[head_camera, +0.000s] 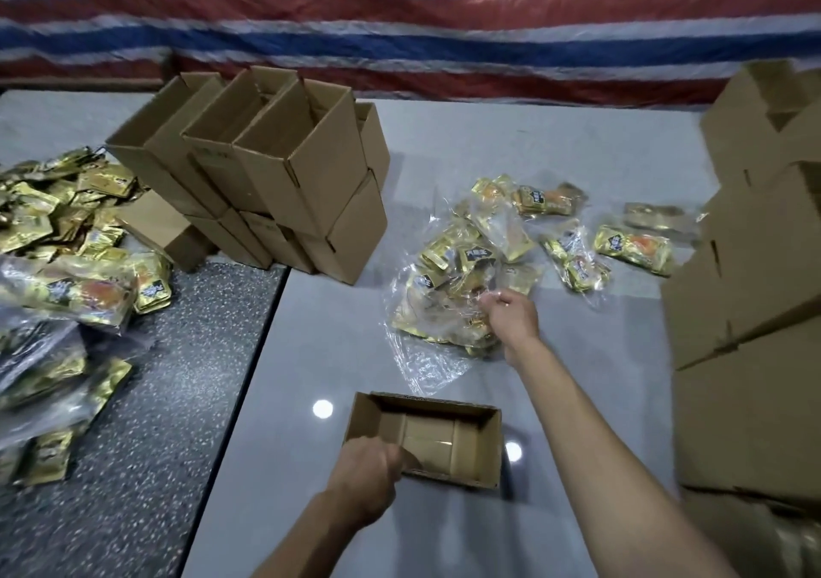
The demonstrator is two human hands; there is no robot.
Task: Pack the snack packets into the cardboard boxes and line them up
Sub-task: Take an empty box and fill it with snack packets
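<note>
A person's left hand (366,475) grips the near rim of an open corrugated cardboard box (475,444) on a glossy grey table (320,355). The right hand (511,317) pinches a crinkled clear bag (426,355) of gold-foil snack packets (448,266), whose dark labels are too blurred to read.

On my feed a striped tarpaulin (488,9) hangs across twelve o'clock, in blue, red and white bands. Below it a glossy pale grey tabletop (320,355) fills the centre, with two round light glints (323,409) near six o'clock. At eight o'clock a dark speckled tabletop (177,377) butts against it.
</note>
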